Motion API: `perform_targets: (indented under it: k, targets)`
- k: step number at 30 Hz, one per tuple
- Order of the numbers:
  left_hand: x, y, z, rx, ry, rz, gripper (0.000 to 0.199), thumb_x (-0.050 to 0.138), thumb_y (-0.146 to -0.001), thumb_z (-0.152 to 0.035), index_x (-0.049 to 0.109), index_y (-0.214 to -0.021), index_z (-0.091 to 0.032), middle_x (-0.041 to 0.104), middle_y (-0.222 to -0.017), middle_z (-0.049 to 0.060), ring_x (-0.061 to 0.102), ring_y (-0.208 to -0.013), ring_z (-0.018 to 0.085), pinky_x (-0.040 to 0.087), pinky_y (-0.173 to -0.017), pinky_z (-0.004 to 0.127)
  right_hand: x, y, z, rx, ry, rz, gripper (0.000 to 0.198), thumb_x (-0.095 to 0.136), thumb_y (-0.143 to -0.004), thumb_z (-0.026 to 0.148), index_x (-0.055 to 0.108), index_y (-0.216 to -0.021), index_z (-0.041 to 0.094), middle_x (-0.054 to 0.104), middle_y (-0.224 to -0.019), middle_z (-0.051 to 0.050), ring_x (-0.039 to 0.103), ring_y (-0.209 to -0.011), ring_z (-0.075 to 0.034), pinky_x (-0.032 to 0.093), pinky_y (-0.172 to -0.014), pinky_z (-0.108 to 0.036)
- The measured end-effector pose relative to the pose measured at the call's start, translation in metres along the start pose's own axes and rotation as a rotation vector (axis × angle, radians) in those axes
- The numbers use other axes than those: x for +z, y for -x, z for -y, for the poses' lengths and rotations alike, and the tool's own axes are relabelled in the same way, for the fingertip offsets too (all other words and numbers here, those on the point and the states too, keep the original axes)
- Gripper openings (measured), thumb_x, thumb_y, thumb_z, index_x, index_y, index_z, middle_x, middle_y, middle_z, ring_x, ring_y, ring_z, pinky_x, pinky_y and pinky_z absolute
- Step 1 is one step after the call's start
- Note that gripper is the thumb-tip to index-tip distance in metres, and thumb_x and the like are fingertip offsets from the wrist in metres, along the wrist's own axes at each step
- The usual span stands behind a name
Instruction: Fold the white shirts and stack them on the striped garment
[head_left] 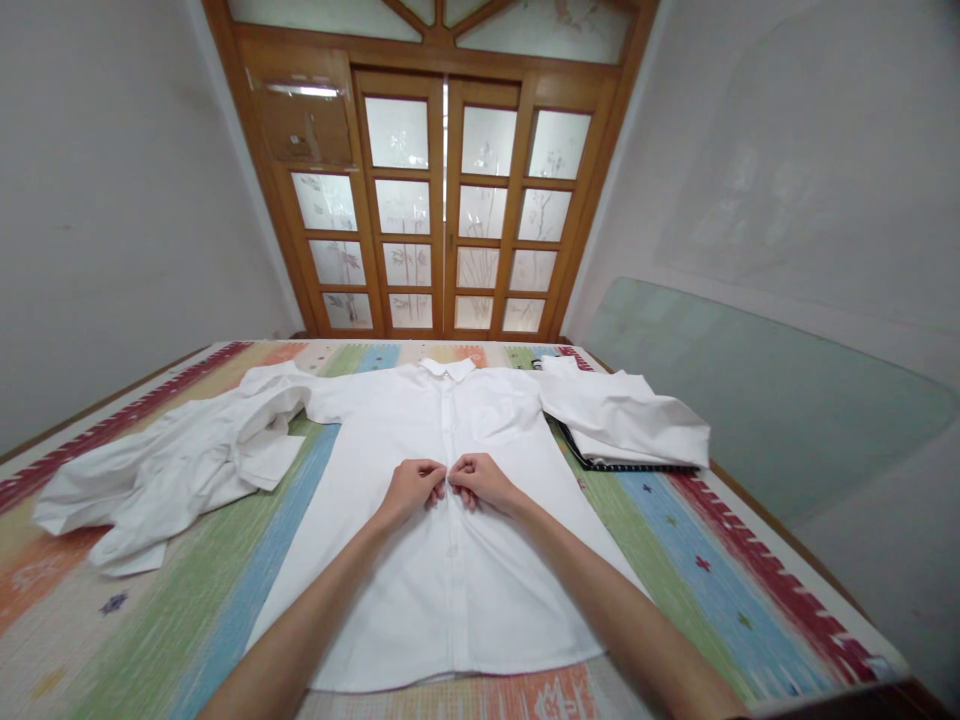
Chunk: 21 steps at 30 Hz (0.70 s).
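A white collared shirt (390, 600) lies spread flat, front side up, its collar toward the far end and its hem toward me. Halfway down its button placket, my left hand (417, 486) pinches the fabric between thumb and fingers. Just beside it my right hand (480, 480) pinches the same front edge, the fingertips of both hands almost meeting. Any button between them is hidden by my fingers. Below my hands the placket runs straight down to the hem.
A crumpled white garment (187, 460) lies to the left. On the right, folded white clothing (630, 415) rests on a dark, patterned-edged item (637, 466). A striped, colourful cloth (142, 640) covers the table. A pale glass panel (750, 400) leans on the right wall; wooden doors (442, 200) stand beyond.
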<state>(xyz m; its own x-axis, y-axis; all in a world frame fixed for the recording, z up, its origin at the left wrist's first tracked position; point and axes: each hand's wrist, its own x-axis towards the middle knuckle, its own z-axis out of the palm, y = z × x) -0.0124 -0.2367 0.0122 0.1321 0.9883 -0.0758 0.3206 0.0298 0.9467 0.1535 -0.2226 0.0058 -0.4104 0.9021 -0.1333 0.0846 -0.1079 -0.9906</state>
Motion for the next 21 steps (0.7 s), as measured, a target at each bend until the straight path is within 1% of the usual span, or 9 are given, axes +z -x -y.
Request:
perform_targets:
  k: [2, 5, 10, 17, 21]
  targets:
    - [0.0001, -0.0008, 0.0009, 0.021, 0.008, -0.019, 0.026, 0.061, -0.076, -0.039, 0.069, -0.074, -0.014, 0.063, -0.052, 0.000, 0.055, -0.042, 0.010, 0.041, -0.045, 0.021, 0.0005, -0.0003, -0.0016, -0.008, 0.012, -0.011, 0.028, 0.070, -0.064, 0.039, 0.055, -0.069, 0.017, 0.060, -0.049, 0.005, 0.050, -0.034, -0.007, 0.036, -0.032, -0.017]
    - [0.0000, -0.0018, 0.0018, 0.047, 0.022, -0.016, 0.028, 0.066, -0.071, -0.042, 0.067, -0.071, -0.014, 0.063, -0.051, 0.000, 0.055, -0.043, 0.012, 0.041, -0.047, 0.022, 0.0017, -0.0007, -0.0031, -0.013, 0.031, -0.028, 0.028, 0.070, -0.064, 0.040, 0.055, -0.069, 0.017, 0.057, -0.044, 0.007, 0.048, -0.032, -0.007, 0.035, -0.032, -0.017]
    - [0.0006, -0.0017, 0.0014, 0.048, 0.055, 0.003, 0.018, 0.061, -0.071, -0.032, 0.065, -0.069, -0.015, 0.061, -0.050, -0.001, 0.054, -0.042, 0.011, 0.040, -0.046, 0.022, 0.0033, 0.0005, -0.0027, -0.034, 0.047, -0.040, 0.025, 0.070, -0.064, 0.037, 0.055, -0.067, 0.017, 0.057, -0.044, 0.007, 0.048, -0.032, -0.007, 0.036, -0.032, -0.017]
    - [0.0048, 0.0014, 0.0011, 0.011, -0.034, -0.088, 0.015, 0.052, -0.073, -0.027, 0.062, -0.069, -0.016, 0.058, -0.048, -0.004, 0.047, -0.037, 0.010, 0.033, -0.039, 0.021, 0.0050, 0.0001, -0.0037, -0.047, 0.068, -0.058, 0.022, 0.068, -0.065, 0.034, 0.054, -0.069, 0.017, 0.057, -0.042, 0.007, 0.048, -0.031, -0.008, 0.037, -0.031, -0.017]
    - [0.0057, -0.0005, 0.0040, -0.001, -0.053, -0.130, 0.013, 0.052, -0.071, -0.025, 0.061, -0.067, -0.017, 0.054, -0.044, -0.005, 0.044, -0.037, 0.009, 0.033, -0.041, 0.021, 0.0068, 0.0005, -0.0045, -0.053, 0.108, -0.090, 0.019, 0.068, -0.066, 0.031, 0.054, -0.070, 0.017, 0.057, -0.042, 0.007, 0.048, -0.030, -0.008, 0.037, -0.031, -0.017]
